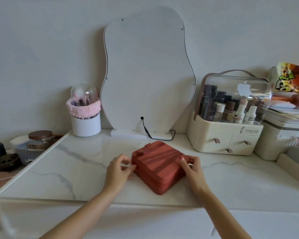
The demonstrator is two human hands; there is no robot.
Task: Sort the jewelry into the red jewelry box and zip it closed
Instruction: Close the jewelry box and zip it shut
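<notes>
The red jewelry box point(158, 165) sits closed on the white marble tabletop point(79, 169), near the middle of the view, turned so one corner points toward the person at 6 o'clock. The left hand point(118, 169) is at the box's 9 o'clock side, fingers curled with the fingertips pinching at the seam of the side wall; whatever small part they pinch is too blurred to name. The right hand point(191, 167) rests on the box's 3 o'clock edge, fingers bent over the lid and thumb against the side, gripping it.

Beyond the box, at 12 o'clock, a wavy-edged mirror point(147, 73) leans at the wall, a black cable point(155, 135) trailing from its base. At 10 o'clock stands a white brush holder point(85, 125) with a pink band. At 2 o'clock is a cream cosmetics organizer point(226, 135) with a clear lid, bottles inside.
</notes>
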